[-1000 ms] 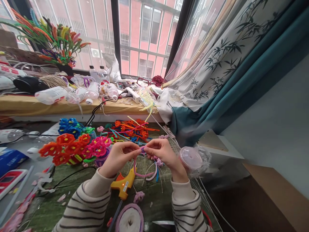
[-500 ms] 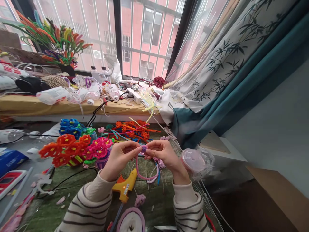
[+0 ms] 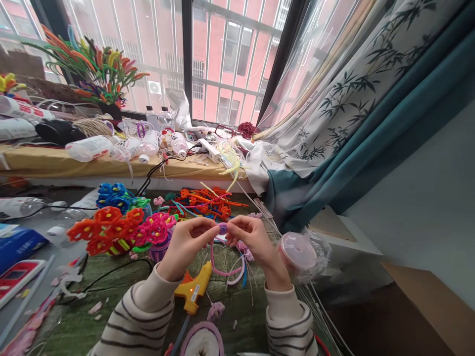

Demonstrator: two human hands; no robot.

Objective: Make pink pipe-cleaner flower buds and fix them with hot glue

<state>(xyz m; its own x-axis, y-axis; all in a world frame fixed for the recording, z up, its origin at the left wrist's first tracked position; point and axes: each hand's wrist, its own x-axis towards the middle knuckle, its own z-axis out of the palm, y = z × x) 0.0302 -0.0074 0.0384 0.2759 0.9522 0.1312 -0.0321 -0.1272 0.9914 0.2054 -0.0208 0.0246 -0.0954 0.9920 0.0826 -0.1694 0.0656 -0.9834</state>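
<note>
Now the purple pipe-cleaner coil (image 3: 222,228), just below the centre of the frame, shows a rounder spiral face than a second ago, when fingertips mostly hid it, so the winding seems to be tightening into a disc. Left hand (image 3: 188,242) and right hand (image 3: 253,242) pinch it from either side; a pink strand (image 3: 224,273) curves beneath, right of the yellow glue gun (image 3: 193,290)

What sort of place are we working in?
Probably a home craft corner by a window: a yellow glue gun lies on the table, fuzzy orange flowers stand nearby, and a leaf-print curtain hangs at right.
</note>
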